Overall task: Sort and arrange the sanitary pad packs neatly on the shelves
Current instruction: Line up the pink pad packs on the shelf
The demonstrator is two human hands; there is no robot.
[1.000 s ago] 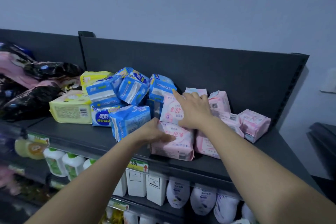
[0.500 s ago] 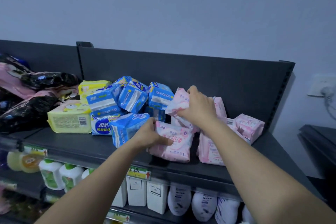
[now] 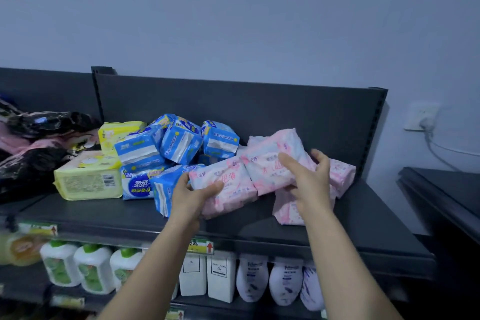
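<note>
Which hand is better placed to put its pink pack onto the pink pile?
Right, probably: the right hand holds its pack just above the pile; the left hand is nearer the blue packs.

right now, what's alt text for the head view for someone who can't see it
At a dark shop shelf, the left hand grips one pink pad pack and the right hand grips a second pink pad pack beside it. Blue packs and yellow packs are heaped to their left, and white bottles line the shelf below.
</note>
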